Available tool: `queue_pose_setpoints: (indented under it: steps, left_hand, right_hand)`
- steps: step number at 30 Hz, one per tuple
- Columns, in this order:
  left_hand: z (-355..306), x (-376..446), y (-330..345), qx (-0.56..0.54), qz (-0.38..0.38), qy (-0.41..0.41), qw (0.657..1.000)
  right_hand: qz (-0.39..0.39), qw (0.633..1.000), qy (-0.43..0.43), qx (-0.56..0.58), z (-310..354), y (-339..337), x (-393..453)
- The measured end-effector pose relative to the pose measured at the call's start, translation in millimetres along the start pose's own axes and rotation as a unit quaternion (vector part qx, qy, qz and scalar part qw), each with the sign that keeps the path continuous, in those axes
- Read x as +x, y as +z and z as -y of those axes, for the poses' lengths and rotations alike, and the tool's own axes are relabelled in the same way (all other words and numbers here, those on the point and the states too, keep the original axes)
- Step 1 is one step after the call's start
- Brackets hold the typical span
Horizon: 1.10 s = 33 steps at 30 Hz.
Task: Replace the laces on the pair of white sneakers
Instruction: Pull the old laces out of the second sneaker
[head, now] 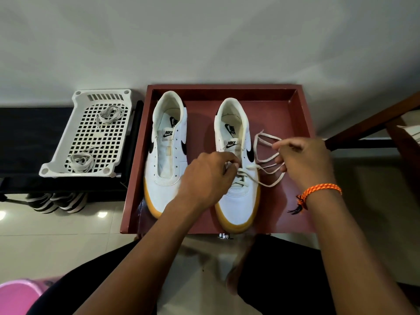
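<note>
A cream lace [268,165] is pinched by the left hand [208,178] over the right sneaker [237,169] and gripped in loops by the right hand [304,162]. Both sneakers are set in a red tray [284,201], the left sneaker [167,155] unlaced. Two coiled laces [81,162] are held in a white basket [68,137] beyond.

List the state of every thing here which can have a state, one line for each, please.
Left sneaker: unlaced, eyelets bare, upright in the tray.
Right sneaker: partly laced, only the lower eyelets threaded.
Lace: threaded in the right sneaker, loose loops hanging to its right.
Left hand: pinches the lace over the eyelets.
Right hand: holds the loose loops.
Red tray: holds both sneakers.
White basket: holds two coiled laces.
</note>
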State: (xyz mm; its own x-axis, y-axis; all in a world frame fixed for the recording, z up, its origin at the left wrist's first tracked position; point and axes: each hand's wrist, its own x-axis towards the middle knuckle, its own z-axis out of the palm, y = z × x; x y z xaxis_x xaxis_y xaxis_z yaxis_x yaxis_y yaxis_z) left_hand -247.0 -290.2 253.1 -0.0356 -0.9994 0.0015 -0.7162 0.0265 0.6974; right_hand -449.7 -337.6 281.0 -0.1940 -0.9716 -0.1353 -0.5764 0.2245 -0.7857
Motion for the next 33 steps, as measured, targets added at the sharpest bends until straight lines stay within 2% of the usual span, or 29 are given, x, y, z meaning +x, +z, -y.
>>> queue_pose_setpoints:
  steps: [4,7,10,13,15,18,22,24,26,30,31,32,33]
  left_hand:
    - [1.0,0.7,-0.2,0.006,0.027,0.0,1.0]
    - [3.6,0.6,-0.2,0.013,0.039,0.008,0.999]
    - [5.1,0.8,1.5,0.008,0.025,0.002,1.0]
    - [3.5,-0.7,2.9,-0.003,0.006,-0.001,1.0]
    - [1.3,0.0,0.0,-0.051,0.0,-0.009,0.999]
    - [-1.0,5.2,-9.5,-0.196,-0.021,-0.041,0.98]
    - [-4.6,11.3,-19.5,-0.372,-0.066,-0.076,0.923]
    - [-4.2,12.8,-26.9,-0.467,-0.091,-0.092,0.875]
    - [-1.5,14.0,-37.1,-0.587,-0.106,-0.084,0.798]
    - [8.9,12.3,-57.8,-0.772,-0.118,-0.109,0.615]
    - [11.8,12.5,-60.2,-0.787,-0.121,-0.115,0.594]
    - [13.7,12.9,-61.4,-0.783,-0.126,-0.125,0.597]
    - [14.7,14.0,-61.0,-0.761,-0.131,-0.142,0.619]
  right_hand:
    - [-0.004,1.0,0.005,-0.005,0.9,-2.2,1.3]
    - [0.047,0.999,-0.021,-0.009,4.0,1.4,-2.1]
    - [0.103,0.991,-0.081,-0.008,12.3,10.7,-8.0]
    - [0.132,0.975,-0.166,-0.061,13.5,19.1,-14.9]
    - [0.137,0.973,-0.171,-0.077,12.5,19.3,-15.3]
    - [0.14,0.974,-0.171,-0.056,12.6,17.8,-14.0]
    - [0.178,0.961,-0.19,-0.096,12.4,23.4,-17.5]
    - [0.169,0.956,-0.195,-0.137,10.3,26.7,-17.8]
    - [0.131,0.968,-0.169,-0.134,10.1,23.6,-15.6]
    - [0.004,0.989,-0.049,-0.14,2.7,5.2,-3.7]
    - [-0.021,0.986,-0.034,-0.159,-0.1,1.2,-2.3]
    - [-0.038,0.985,-0.025,-0.169,-3.3,-0.3,-1.2]
    - [-0.044,0.985,-0.024,-0.168,-4.7,-1.0,-1.2]
